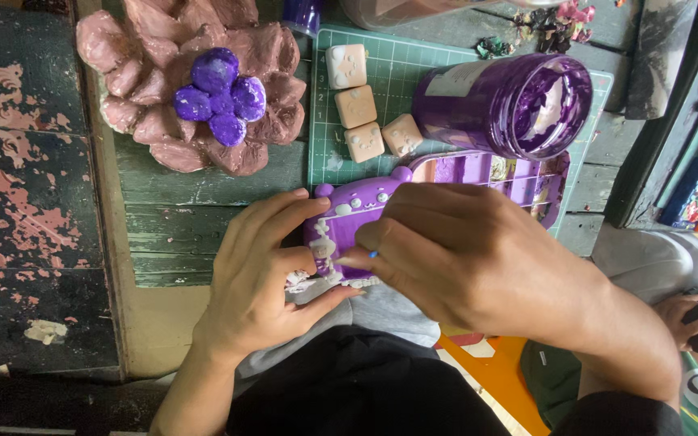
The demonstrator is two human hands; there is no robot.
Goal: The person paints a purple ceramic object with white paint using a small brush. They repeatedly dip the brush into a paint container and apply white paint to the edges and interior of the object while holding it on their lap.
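Left hand [256,270] grips purple toy [349,218] at desk [195,226] near edge; right hand [454,250] pinches thin blue tool [372,254] against it. Paint jar [502,105] far right.

The desk [203,218] is made of worn, dark green wooden planks with flaking paint. On it a pink clay flower [191,85] with a purple centre rests at the left. Just beside it lies a green cutting mat [397,73] with a white grid. Four small peach cubes [361,113] sit on the mat, and an open jar of purple paint [506,105] lies on its side there.
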